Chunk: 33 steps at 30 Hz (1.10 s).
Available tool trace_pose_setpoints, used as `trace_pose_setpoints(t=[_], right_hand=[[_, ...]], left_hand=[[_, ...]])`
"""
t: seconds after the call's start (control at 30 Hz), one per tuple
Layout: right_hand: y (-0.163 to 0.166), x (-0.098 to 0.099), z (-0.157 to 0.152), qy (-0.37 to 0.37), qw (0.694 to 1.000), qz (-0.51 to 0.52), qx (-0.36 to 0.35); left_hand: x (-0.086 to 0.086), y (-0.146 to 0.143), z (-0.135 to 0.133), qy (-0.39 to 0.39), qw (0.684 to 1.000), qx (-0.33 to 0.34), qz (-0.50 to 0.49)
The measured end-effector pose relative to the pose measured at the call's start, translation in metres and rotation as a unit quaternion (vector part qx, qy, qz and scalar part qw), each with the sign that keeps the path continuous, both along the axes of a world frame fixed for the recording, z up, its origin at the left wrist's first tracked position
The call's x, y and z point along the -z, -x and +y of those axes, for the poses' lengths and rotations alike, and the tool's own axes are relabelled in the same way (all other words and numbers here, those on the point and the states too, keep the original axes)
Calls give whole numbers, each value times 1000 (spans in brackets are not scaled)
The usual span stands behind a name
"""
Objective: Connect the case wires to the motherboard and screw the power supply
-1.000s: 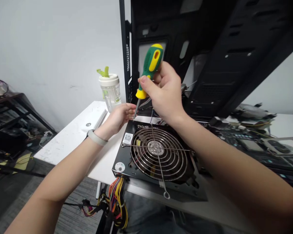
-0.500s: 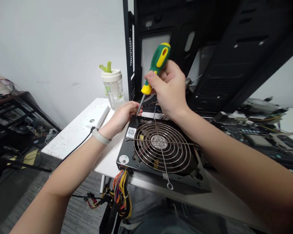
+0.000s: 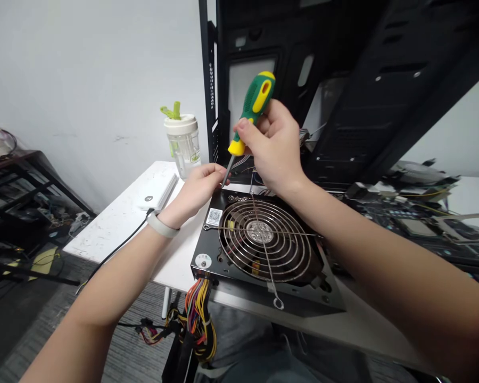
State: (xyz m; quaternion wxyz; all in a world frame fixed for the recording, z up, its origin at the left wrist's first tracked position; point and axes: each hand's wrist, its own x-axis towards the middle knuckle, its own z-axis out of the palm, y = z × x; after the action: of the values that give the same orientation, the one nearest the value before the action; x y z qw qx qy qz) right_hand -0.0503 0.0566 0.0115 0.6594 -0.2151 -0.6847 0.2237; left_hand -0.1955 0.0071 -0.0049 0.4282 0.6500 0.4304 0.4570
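Note:
My right hand (image 3: 277,146) grips a screwdriver (image 3: 259,96) by its green and yellow handle, which tilts to the right at the top. Its metal shaft points down to the far left corner of a black power supply unit (image 3: 207,250). At that corner, the fingers of my left hand (image 3: 201,186) are closed around the lower shaft; the fingertips are partly hidden. A round wire fan grille (image 3: 259,239) covers the unit's top, and a bundle of coloured cables (image 3: 199,306) hangs from its near side.
On the white table (image 3: 115,213) stand a white power bank (image 3: 156,191) with a black cable and a clear cup (image 3: 184,146) with a green-tabled lid. A black computer case (image 3: 367,106) rises behind. Circuit boards (image 3: 415,229) lie at the right.
The left thumb and fingers have shifted slightly against the screwdriver shaft. The view has moved a little; the screwdriver stays at the same corner.

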Motion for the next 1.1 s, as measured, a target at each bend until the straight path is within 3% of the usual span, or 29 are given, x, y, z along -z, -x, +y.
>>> trace_pose_setpoints(t=[0.9, 1.1], right_hand=[[5, -9, -10, 19, 999, 40, -24], [3, -6, -6, 18, 999, 21, -21]], left_hand=[[-2, -1, -1, 1, 1000, 1, -2], [-1, 4, 4, 52, 998, 37, 4]])
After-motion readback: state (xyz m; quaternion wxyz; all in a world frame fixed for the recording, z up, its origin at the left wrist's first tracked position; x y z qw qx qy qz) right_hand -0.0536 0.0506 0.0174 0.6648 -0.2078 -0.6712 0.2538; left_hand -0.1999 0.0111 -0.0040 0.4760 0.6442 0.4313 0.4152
